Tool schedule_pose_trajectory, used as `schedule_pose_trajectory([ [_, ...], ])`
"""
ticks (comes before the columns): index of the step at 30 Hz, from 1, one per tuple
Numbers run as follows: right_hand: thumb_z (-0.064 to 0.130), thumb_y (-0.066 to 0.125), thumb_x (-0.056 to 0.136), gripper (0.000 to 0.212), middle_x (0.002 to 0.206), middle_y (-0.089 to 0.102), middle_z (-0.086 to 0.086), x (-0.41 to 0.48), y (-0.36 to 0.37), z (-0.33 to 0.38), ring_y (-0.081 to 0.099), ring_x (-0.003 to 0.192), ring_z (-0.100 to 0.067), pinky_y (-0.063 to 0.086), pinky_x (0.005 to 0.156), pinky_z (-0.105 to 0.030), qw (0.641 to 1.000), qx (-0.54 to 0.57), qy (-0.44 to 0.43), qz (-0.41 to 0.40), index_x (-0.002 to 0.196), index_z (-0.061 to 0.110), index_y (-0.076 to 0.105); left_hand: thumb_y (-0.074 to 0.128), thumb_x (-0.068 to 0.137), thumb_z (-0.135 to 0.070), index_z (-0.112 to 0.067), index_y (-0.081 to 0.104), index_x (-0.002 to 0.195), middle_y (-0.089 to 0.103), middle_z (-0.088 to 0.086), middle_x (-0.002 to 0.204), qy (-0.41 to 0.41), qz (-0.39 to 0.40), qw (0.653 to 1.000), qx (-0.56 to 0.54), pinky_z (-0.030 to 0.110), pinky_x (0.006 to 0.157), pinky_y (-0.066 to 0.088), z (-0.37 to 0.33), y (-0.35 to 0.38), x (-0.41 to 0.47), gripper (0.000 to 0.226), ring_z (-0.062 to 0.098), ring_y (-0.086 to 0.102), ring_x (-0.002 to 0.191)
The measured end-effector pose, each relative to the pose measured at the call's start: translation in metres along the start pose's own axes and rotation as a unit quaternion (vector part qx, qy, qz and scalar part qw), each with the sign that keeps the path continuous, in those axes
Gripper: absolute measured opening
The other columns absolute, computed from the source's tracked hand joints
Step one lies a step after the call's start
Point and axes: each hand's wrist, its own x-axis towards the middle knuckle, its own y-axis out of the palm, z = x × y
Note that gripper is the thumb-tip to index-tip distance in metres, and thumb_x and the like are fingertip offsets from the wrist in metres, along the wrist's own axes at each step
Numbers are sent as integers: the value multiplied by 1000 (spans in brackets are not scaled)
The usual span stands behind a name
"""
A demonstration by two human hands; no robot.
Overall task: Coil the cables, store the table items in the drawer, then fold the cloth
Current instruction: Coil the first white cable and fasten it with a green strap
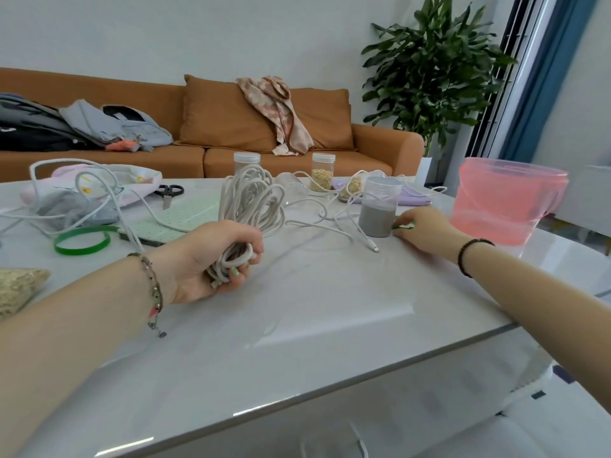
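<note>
My left hand (211,259) grips the lower end of a coiled white cable bundle (253,200), whose loops stand up above my fist on the white table (314,325). My right hand (423,229) pinches a small green band (404,226) on the tabletop, right beside a clear jar of grey powder (378,208). A loose white cable (334,226) with its plug (374,248) trails across the table between my hands. More white cable (86,190) loops over a pile of cloth (96,186) at the back left.
A green ring band (82,241), a green dotted case (175,219) and black scissors (169,192) lie at the left. Jars of grain (322,173) stand at the back. A pink bucket (506,203) stands at the right. An orange sofa (211,133) sits behind.
</note>
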Motion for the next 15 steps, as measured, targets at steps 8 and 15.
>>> schedule_pose_trajectory([
  [8,3,57,95,9,96,72,-12,-36,-31,11,63,67,-20,54,62,-31,990,122,51,-45,91,5,64,56,88,-3,-14,47,71,43,3,62,8,-14,1000,9,15,34,31,3,-3,5,22,10,37,42],
  [15,18,71,90,11,70,67,2,-95,-74,132,62,64,-15,56,65,-28,870,433,-235,6,87,9,66,58,86,-1,-11,51,69,48,4,63,33,-62,997,-29,18,36,37,2,-7,7,21,11,44,42],
])
